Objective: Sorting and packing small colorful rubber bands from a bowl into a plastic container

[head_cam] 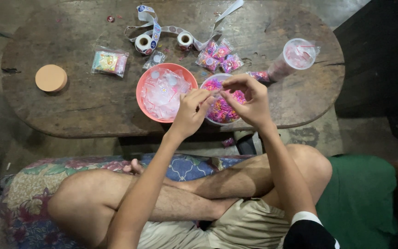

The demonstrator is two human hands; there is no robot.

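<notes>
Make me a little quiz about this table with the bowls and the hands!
1. True or false: the orange bowl holds clear little bags.
2. Which is nearest the left edge of the wooden table? A) the round tan disc B) the plastic cup C) the sticker rolls
3. Fill in: the left hand and right hand meet fingertip to fingertip above the white bowl of pink and yellow ____.

Key: 1 true; 2 A; 3 small pieces (too small to tell what kind).
</notes>
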